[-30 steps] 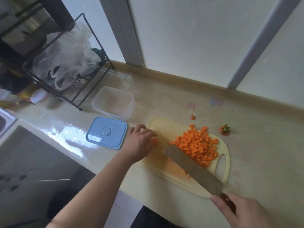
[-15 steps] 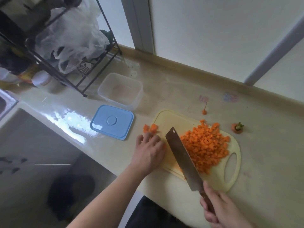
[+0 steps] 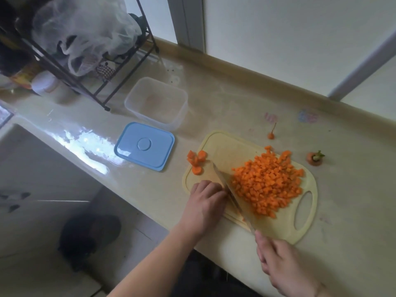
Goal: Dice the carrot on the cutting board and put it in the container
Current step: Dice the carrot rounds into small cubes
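Head view: right hand [image 3: 285, 269] fingers grip knife [image 3: 232, 196], tip far-left; left hand [image 3: 206, 202] fingers curled.

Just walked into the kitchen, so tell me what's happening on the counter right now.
A person is dicing carrot. The right hand grips a knife edge-down on the cutting board, and the left hand rests beside the blade. A pile of diced carrot sits on the board, with a few larger carrot chunks at its far left corner. The clear container holds no carrot; its blue lid lies beside it.
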Tool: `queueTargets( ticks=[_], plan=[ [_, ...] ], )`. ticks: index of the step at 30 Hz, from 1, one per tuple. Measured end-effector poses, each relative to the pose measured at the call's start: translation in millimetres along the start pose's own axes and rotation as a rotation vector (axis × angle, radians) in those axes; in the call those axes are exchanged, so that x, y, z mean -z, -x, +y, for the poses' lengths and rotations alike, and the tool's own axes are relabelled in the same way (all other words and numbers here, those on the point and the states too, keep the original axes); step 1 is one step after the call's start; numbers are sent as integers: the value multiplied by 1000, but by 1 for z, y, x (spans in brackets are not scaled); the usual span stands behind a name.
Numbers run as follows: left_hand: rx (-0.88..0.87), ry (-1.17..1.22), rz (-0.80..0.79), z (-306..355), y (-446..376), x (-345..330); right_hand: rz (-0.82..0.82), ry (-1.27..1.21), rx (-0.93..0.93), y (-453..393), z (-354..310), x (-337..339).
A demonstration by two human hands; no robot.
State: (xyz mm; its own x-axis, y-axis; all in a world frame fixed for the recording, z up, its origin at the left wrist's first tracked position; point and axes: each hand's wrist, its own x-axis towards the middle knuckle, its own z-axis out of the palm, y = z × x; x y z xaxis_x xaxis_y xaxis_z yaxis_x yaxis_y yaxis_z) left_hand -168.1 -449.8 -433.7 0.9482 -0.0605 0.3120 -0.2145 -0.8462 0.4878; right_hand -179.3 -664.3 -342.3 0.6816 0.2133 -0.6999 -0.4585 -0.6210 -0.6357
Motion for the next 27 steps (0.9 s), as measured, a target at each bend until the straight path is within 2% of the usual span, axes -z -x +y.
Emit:
queueTargets(
  ticks=[4, 16, 22, 27],
  plan=[
    [-34, 60, -14, -2, -2, 1, 32, 128, 76, 5, 1, 4],
    [-73, -34, 56, -1, 2, 3, -17, 152, 104, -16, -13, 4],
    [7, -19, 68, 1, 3, 5, -78, 98, 75, -6, -11, 11],
    [57, -25, 83, 5, 6, 4, -46, 189, 97, -7, -3, 5]
  ],
)
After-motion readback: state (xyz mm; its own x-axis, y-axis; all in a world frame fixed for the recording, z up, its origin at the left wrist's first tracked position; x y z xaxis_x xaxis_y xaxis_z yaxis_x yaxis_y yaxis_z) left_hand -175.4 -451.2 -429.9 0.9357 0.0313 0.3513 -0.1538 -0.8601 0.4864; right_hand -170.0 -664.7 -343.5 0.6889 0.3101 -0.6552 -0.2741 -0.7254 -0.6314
